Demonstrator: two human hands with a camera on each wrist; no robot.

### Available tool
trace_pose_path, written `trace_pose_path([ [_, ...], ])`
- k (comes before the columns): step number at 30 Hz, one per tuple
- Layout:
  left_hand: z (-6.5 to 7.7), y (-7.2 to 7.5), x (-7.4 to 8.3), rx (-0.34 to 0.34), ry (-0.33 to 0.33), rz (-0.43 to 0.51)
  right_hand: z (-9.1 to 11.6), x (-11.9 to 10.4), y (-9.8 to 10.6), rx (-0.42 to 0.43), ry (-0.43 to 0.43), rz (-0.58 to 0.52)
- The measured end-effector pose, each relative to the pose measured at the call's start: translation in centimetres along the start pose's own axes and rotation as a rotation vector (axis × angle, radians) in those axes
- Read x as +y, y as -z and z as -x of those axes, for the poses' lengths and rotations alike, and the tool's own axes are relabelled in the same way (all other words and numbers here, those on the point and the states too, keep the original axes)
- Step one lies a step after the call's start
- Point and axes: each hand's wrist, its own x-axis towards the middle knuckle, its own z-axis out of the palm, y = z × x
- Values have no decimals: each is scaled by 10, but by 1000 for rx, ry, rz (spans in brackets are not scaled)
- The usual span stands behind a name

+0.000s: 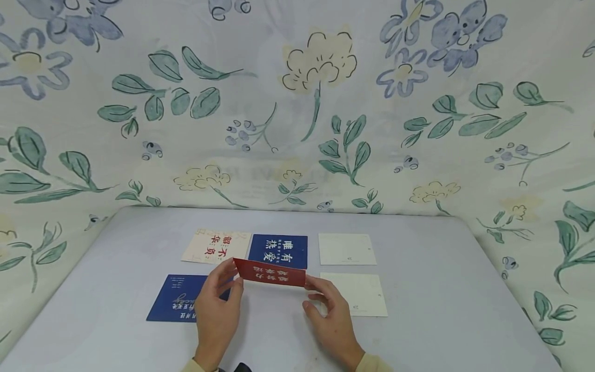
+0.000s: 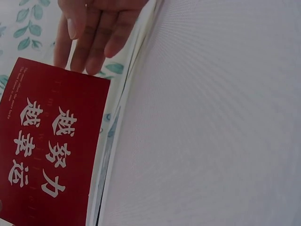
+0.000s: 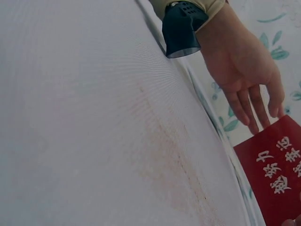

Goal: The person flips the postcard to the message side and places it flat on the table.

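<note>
A red card [image 1: 270,272] with white Chinese characters is raised above the white table, its printed face tilted toward me. My left hand [image 1: 218,305] pinches it by the left edge, thumb near the lower corner. At the opposite edge, the fingertips of my right hand [image 1: 332,315] touch the card. The right thumb [image 2: 73,21] stands away from it in the left wrist view. The characters on the card [image 2: 51,141] show fully in that view. In the right wrist view my left hand [image 3: 242,66] reaches down to the card [image 3: 273,165].
On the white table [image 1: 427,289], a cream card [image 1: 216,247] with red characters and a blue card [image 1: 279,250] lie behind the red one. Another blue card [image 1: 169,298] is partly covered by my left hand. Two plain whitish cards [image 1: 346,249] lie at right. A floral cloth [image 1: 288,124] hangs behind.
</note>
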Motion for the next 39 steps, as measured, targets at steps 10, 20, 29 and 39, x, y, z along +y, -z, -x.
trace_pose_path([
  [10, 0, 3, 5, 3, 74, 25, -2, -2, 1, 8, 70, 11],
  [20, -2, 3, 5, 8, 102, 87, -2, 0, 1, 40, -20, 7],
  [29, -2, 2, 0, 15, 96, 97, -2, 1, 3, 76, 0, -31],
  [39, -4, 5, 2, 13, 137, 70, -2, 1, 4, 96, -72, -30],
])
